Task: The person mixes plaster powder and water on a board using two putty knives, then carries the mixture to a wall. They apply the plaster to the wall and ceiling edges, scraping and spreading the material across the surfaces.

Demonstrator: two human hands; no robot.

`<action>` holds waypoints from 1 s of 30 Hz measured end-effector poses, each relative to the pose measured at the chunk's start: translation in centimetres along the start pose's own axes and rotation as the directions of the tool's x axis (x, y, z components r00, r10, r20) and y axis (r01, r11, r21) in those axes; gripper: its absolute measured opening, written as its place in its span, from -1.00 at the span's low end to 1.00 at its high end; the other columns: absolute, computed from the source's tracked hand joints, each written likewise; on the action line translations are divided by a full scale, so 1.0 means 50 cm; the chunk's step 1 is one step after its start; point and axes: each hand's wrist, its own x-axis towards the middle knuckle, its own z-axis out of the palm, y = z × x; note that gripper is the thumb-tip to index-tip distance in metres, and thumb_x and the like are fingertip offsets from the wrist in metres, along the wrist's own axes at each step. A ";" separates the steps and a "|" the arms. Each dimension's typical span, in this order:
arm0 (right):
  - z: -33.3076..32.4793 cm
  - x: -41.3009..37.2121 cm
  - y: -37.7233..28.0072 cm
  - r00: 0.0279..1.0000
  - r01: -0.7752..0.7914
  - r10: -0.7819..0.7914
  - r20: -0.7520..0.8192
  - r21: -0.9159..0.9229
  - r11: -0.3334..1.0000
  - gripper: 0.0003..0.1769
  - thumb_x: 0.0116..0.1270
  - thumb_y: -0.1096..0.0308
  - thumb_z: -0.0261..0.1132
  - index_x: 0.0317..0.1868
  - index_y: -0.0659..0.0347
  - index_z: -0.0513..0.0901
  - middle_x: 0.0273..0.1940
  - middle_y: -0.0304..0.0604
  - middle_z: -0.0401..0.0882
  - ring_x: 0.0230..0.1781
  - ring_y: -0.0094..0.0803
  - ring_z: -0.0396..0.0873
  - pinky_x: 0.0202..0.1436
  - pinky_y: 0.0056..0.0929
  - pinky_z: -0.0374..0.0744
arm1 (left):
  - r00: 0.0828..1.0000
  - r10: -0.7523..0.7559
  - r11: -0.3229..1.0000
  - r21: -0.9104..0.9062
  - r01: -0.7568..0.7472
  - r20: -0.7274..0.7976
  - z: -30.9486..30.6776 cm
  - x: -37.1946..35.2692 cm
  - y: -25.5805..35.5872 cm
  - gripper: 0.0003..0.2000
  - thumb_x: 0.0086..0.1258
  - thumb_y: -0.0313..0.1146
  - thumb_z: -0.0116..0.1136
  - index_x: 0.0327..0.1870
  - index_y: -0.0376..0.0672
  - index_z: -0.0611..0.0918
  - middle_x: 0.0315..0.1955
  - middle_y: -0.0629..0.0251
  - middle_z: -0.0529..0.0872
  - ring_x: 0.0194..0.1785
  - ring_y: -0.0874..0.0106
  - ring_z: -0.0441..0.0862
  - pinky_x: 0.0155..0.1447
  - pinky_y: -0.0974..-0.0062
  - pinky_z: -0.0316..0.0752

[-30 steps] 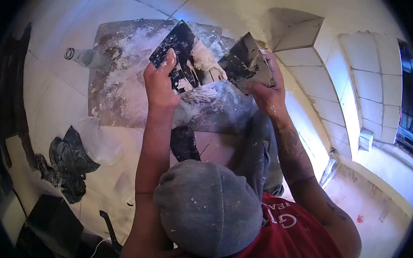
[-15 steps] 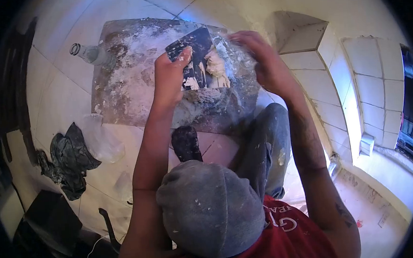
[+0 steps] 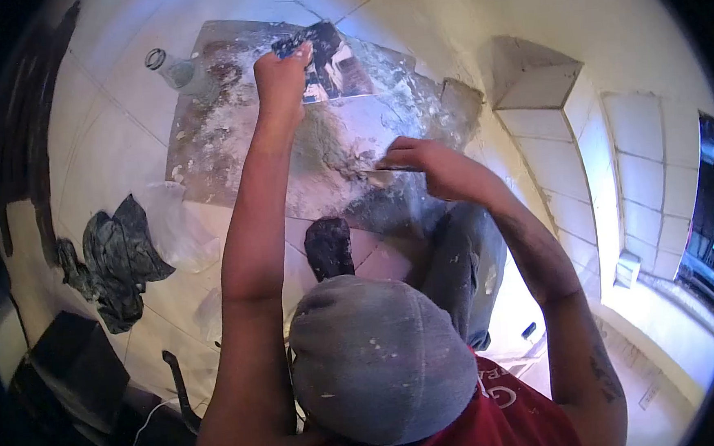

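My left hand (image 3: 283, 80) grips the edge of a dark flat plate (image 3: 333, 65) smeared with whitish paste, thumb on top, over the far part of a powder-covered board (image 3: 229, 141). My right hand (image 3: 427, 165) is closed around a thin tool (image 3: 390, 169), seen nearly edge-on, low over the board. The tool's tip is at a pile of grey-white paste (image 3: 345, 154) near the middle of the board. The rest of the tool is hidden by the fingers.
A clear glass bottle (image 3: 172, 71) lies at the board's upper left corner. Crumpled black plastic (image 3: 122, 258) and a clear bag (image 3: 182, 230) are on the tiled floor at left. A tiled ledge (image 3: 541, 85) stands at right. A dark shoe (image 3: 328, 249) is below the board.
My right hand has come down and toward me, to the paste on the board. My left hand has moved the plate slightly farther away, and the lump seen on it is no longer visible.
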 end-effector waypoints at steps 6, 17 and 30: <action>-0.114 -0.101 -0.014 0.841 0.331 -0.062 -0.537 0.421 0.844 -0.23 -0.18 0.80 0.07 0.17 0.13 0.43 0.16 -0.02 0.40 0.22 -0.15 0.36 0.33 -0.26 0.28 | 0.977 -0.140 0.977 -0.136 0.163 0.160 0.013 -0.103 0.034 -0.85 0.30 -0.41 0.17 -0.25 -0.32 0.62 -0.43 0.24 0.68 -0.42 0.47 0.66 -0.38 0.49 0.57; 0.064 -0.005 0.084 0.831 -0.143 0.019 -0.555 -0.181 0.973 -0.30 -0.05 0.79 0.08 0.18 0.13 0.37 0.21 0.02 0.26 0.26 0.00 0.29 0.27 -0.22 0.36 | 0.942 -0.234 0.786 -0.523 0.328 0.239 0.037 -0.163 0.006 -0.84 0.36 -0.42 0.07 -0.17 -0.31 0.59 -0.37 0.25 0.67 -0.37 0.40 0.68 -0.28 0.42 0.62; -0.016 -0.003 -0.117 0.797 -0.047 -0.042 -0.602 -0.132 0.990 -0.19 -0.15 0.85 0.01 0.21 0.12 0.42 0.13 0.03 0.38 0.19 0.03 0.35 0.23 -0.21 0.37 | 0.907 0.419 0.835 0.378 -0.400 0.037 0.062 -0.167 0.042 -0.84 0.29 -0.42 0.18 -0.29 -0.36 0.64 -0.51 0.18 0.69 -0.46 0.44 0.57 -0.28 0.44 0.45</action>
